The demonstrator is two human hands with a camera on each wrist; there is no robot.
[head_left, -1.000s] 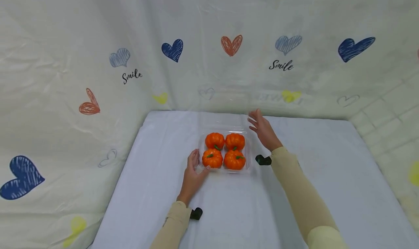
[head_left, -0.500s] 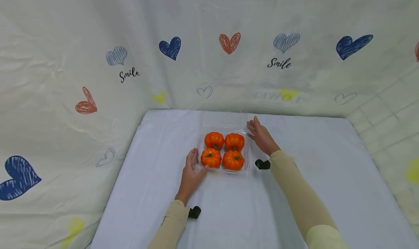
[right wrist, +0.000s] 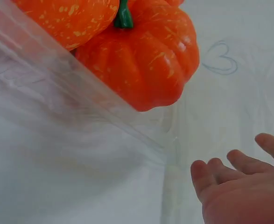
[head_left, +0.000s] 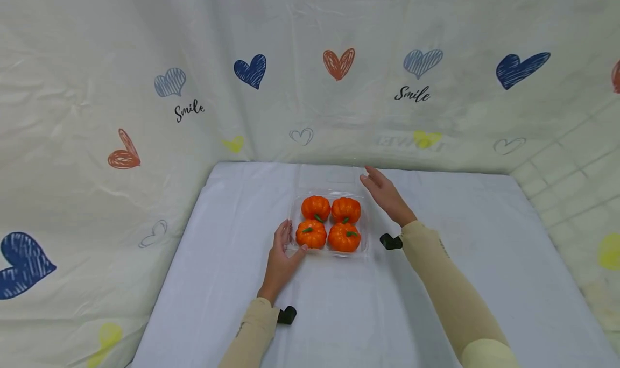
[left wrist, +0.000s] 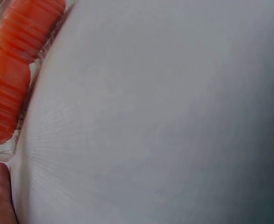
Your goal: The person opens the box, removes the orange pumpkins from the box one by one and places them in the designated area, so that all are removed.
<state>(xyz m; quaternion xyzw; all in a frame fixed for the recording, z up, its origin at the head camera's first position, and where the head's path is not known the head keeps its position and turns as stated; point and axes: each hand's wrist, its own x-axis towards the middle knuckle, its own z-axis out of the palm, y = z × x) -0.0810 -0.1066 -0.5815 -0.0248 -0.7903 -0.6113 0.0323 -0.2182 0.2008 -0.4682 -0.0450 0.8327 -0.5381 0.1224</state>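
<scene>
Several small orange pumpkins (head_left: 344,237) with green stems sit two by two in a clear plastic container (head_left: 365,233). Its transparent lid (head_left: 315,178) is raised at the far side; its outline is faint. My left hand (head_left: 282,263) lies around the near left corner, fingers along the left wall and thumb at the near edge. By the lid's right side is my right hand (head_left: 385,195), fingers extended; whether it touches the lid cannot be told. The right wrist view shows these fingers (right wrist: 242,165) apart from the nearest pumpkin (right wrist: 144,56).
A white cloth (head_left: 460,239) covers the table. Pale curtains printed with hearts (head_left: 338,64) hang behind and to the left. Dark wrist devices (head_left: 391,241) stick out from both sleeves (head_left: 431,266).
The lid's upper edge has come lower in the head view. My right hand dipped slightly, then rose again beside the lid. The left hand stays at its corner.
</scene>
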